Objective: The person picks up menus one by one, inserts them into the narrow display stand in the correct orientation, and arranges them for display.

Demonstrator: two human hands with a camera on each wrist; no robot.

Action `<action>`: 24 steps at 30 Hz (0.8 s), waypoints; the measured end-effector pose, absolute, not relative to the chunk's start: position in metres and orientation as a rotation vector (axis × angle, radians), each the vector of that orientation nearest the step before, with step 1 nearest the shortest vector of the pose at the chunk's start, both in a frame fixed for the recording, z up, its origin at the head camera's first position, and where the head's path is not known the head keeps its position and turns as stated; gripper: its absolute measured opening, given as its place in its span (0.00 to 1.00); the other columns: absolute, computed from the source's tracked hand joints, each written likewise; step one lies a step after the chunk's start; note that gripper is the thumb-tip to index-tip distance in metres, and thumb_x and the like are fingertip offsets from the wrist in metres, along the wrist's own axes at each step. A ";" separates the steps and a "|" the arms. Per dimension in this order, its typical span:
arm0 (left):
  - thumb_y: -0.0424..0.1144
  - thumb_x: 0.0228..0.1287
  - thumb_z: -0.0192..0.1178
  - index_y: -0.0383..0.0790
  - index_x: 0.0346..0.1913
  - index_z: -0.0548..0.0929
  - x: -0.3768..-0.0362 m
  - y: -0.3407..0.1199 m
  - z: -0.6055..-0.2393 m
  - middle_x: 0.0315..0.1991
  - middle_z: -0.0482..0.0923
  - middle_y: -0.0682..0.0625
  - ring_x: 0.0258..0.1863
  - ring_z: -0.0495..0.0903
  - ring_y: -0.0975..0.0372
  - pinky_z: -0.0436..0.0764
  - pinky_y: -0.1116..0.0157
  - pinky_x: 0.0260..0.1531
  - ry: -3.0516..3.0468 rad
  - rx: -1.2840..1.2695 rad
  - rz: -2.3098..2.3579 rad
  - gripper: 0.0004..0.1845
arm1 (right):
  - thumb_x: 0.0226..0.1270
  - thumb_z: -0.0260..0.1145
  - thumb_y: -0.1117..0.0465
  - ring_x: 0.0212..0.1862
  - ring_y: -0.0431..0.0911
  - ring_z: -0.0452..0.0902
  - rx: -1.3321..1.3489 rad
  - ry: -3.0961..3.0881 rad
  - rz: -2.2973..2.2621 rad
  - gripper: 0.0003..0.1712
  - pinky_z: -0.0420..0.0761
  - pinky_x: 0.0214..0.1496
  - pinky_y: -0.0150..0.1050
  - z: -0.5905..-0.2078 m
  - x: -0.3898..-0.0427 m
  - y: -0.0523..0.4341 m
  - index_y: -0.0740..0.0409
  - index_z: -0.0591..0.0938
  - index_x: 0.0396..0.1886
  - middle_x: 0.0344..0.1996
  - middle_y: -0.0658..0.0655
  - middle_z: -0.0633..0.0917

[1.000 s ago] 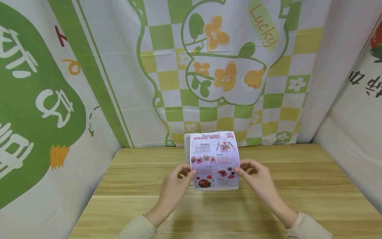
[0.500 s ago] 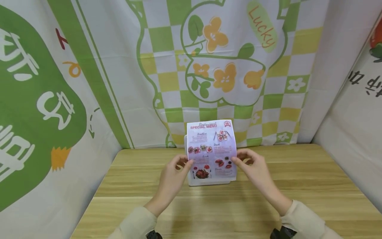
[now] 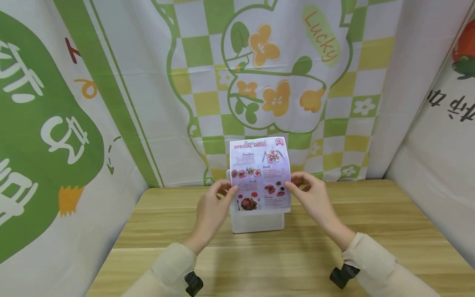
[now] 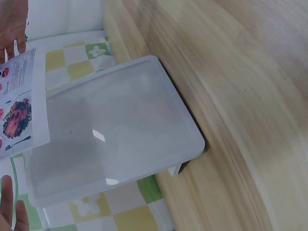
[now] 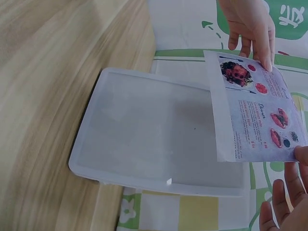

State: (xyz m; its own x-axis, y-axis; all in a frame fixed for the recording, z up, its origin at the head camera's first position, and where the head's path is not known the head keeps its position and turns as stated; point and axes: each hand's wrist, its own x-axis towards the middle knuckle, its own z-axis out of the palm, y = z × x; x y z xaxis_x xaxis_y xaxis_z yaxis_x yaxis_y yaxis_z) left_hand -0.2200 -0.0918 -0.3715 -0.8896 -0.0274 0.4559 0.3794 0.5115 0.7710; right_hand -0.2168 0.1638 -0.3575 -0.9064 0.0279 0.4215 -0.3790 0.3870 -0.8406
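A printed paper menu point(image 3: 259, 173) is held upright between both hands, bowed slightly toward the camera. My left hand point(image 3: 213, 208) pinches its left edge, thumb in front and fingers behind. On the opposite edge my right hand point(image 3: 311, 196) pinches the sheet in the same way. Behind the menu a white framed stand point(image 3: 256, 222) leans back on the table; the paper covers its upper part in the head view. In the left wrist view the stand's pale panel point(image 4: 115, 125) shows bare below the sheet's lower edge. The right wrist view shows the menu point(image 5: 260, 110) apart from the panel.
The wooden table point(image 3: 297, 260) runs back to a green and yellow checked curtain point(image 3: 208, 103). Printed cloths hang at the left point(image 3: 48, 136) and right point(image 3: 438, 152) sides. A dark wrist camera point(image 3: 343, 275) sits at the right sleeve, another point(image 3: 193, 284) at the left.
Both hands have raised the menu, drawing it upward and slightly left. The stand's lower part, hidden at first, now shows below the paper.
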 end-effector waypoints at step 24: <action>0.49 0.69 0.62 0.42 0.45 0.83 -0.252 -0.102 -0.339 0.36 0.85 0.52 0.35 0.80 0.59 0.77 0.61 0.31 -2.328 -0.246 -1.248 0.14 | 0.67 0.70 0.60 0.40 0.45 0.77 0.402 -2.303 1.391 0.12 0.76 0.39 0.34 -0.321 -0.257 0.153 0.62 0.83 0.45 0.38 0.57 0.85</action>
